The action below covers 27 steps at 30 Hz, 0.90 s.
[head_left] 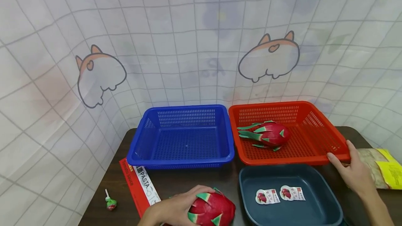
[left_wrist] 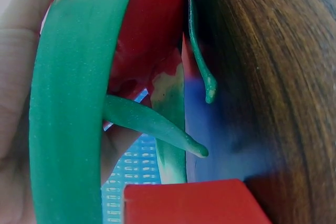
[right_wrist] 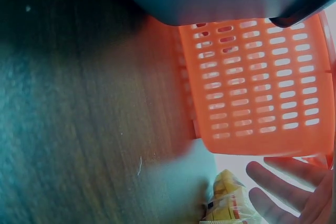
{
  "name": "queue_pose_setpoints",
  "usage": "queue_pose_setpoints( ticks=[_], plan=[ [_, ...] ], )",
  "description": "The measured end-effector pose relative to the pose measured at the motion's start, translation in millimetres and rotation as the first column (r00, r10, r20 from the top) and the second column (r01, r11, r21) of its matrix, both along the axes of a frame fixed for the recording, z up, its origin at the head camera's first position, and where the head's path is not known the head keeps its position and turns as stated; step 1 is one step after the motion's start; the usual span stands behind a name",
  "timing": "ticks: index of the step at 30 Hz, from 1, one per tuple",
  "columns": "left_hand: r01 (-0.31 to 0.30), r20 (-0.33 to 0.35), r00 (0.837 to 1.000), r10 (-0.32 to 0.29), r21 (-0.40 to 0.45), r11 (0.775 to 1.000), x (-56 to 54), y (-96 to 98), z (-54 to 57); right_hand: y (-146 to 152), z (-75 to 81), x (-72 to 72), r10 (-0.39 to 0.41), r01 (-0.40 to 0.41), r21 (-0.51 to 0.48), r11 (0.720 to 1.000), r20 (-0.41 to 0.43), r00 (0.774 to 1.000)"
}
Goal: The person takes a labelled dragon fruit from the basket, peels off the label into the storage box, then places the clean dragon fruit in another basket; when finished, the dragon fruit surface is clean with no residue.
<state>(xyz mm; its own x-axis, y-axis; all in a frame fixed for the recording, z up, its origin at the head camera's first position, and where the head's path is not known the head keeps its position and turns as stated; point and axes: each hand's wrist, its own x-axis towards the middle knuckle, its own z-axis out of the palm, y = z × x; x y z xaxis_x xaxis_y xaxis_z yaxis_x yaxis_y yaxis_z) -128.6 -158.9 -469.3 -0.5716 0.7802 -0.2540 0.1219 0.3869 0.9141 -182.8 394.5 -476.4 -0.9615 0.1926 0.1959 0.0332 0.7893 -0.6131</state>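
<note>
Near the table's front edge, my left hand (head_left: 176, 208) holds a dragon fruit (head_left: 215, 209), fingers over its upper side. Close up in the left wrist view, the fruit's long green leaves (left_wrist: 73, 103) hang beside the palm. My right hand (head_left: 358, 173) touches the front right corner of the red basket (head_left: 282, 159), thumb at the front rim and fingers along the right side. In the right wrist view its fingers (right_wrist: 283, 187) look fairly straight beside the basket wall. A second dragon fruit (head_left: 273, 135) lies inside that basket.
A blue basket (head_left: 188, 165) stands left of the red one. In front is a dark blue tray (head_left: 289, 215) bearing two fruit-picture labels (head_left: 267, 196). A pasta box (head_left: 138, 184) and a lollipop (head_left: 110, 203) lie left; a yellow-labelled bag (head_left: 381, 170) lies right.
</note>
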Motion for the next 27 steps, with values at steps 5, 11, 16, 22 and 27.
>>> queue_pose_setpoints(
  ticks=[5,11,16,22,27],
  plan=[
    [-0.003,-0.032,0.999,0.003,-0.005,1.000,-0.5,-1.0,3.1,-1.6,-1.3,-5.0,-0.002,0.002,0.012,1.000,-0.017,1.000],
    [-0.009,-0.050,0.999,0.007,-0.037,0.999,-0.2,-1.5,4.5,-3.2,-3.5,-4.0,0.011,-0.013,-0.025,1.000,-0.047,0.999],
    [-0.004,-0.075,0.997,-0.001,-0.066,0.998,-2.0,-1.6,5.0,-2.6,-3.1,-4.5,0.010,-0.013,-0.041,0.999,-0.073,0.997],
    [0.001,-0.005,1.000,-0.002,-0.064,0.998,-0.1,-2.4,3.4,-1.9,-7.4,-2.6,0.009,-0.014,-0.063,0.998,-0.086,0.996],
    [0.000,0.024,1.000,0.001,-0.040,0.999,1.1,-1.5,1.2,-4.8,-8.9,-1.3,0.008,-0.016,-0.075,0.997,-0.104,0.995]
  ],
)
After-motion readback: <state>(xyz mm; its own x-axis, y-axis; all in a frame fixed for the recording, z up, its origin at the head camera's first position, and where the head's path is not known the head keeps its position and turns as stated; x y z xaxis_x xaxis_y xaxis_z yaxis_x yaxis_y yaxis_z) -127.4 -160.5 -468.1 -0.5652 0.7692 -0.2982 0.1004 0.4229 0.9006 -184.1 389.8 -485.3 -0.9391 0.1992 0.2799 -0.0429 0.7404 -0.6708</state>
